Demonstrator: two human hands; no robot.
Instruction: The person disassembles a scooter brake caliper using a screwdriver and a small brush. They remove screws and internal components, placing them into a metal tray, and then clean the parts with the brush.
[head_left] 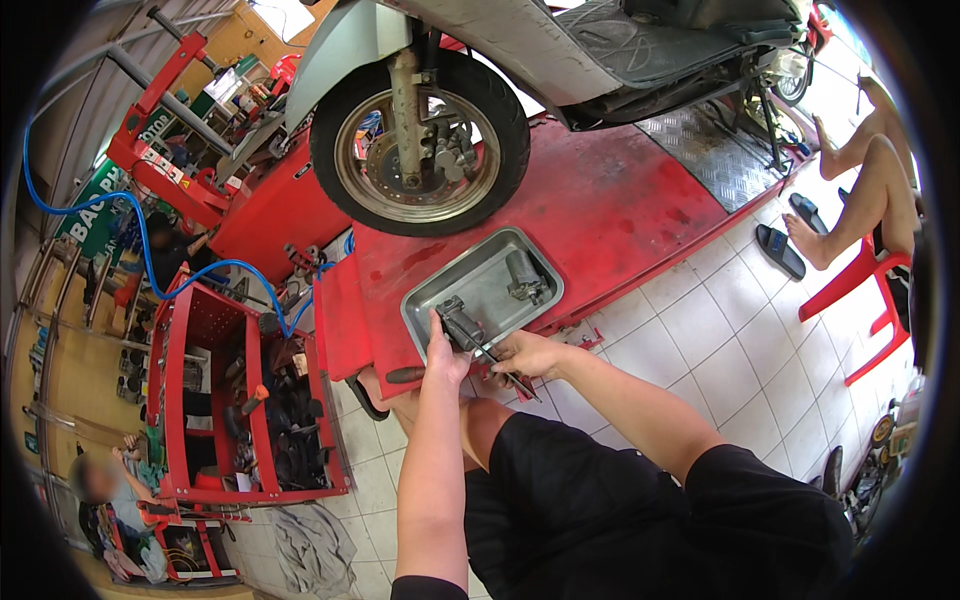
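My left hand (445, 358) grips a dark, roughly cylindrical metal part (455, 312), its fingers partly hidden behind it. That part is over the near left portion of a shallow silver metal tray (425, 296). Just to the right, my right hand (530, 355) is closed round a slim dark rod-like tool (519, 384), one end pointing at the held part. Whether its tip touches the part, I cannot tell. Another grey cylindrical metal part (524, 276) lies at the tray's right end. Beside my left wrist a brown tool handle (405, 375) rests near the platform edge.
The tray stands on a red lift platform (620, 210), below a scooter's front wheel (420, 145). A red tool trolley (250, 400) stands at left, near a blue air hose (215, 262). At right, a person sits on a red chair (875, 285); another person (115, 490) is lower left.
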